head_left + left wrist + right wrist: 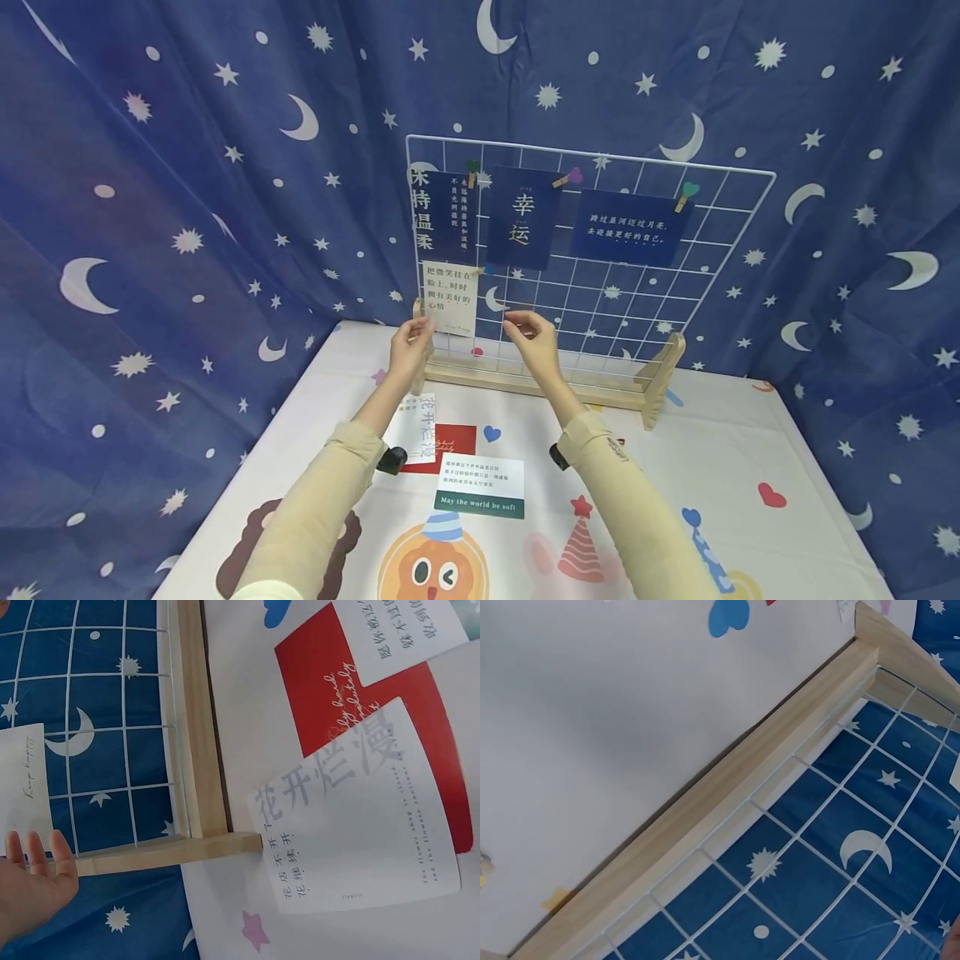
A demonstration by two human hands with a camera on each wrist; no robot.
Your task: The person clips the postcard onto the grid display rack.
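Note:
A white card (450, 300) printed with dark characters hangs at the lower left of a white wire grid (592, 287). A small blue clip (487, 269) sits at its upper right edge. My left hand (411, 343) pinches the card's lower left corner between thumb and forefinger. In the left wrist view, three fingers of that hand (37, 881) overlap the card's bottom edge (26, 802). Right of the card, my right hand (536, 342) hovers before the grid, its fingers bent and nothing visible between them. Only a sliver of it shows in the right wrist view.
Three dark blue cards hang above, including a middle one (522, 217), with green and purple heart clips. The grid stands in a wooden base (525, 383). On the patterned tablecloth lie a red card (459, 437), a white card (411, 429) and a green-banded card (480, 483).

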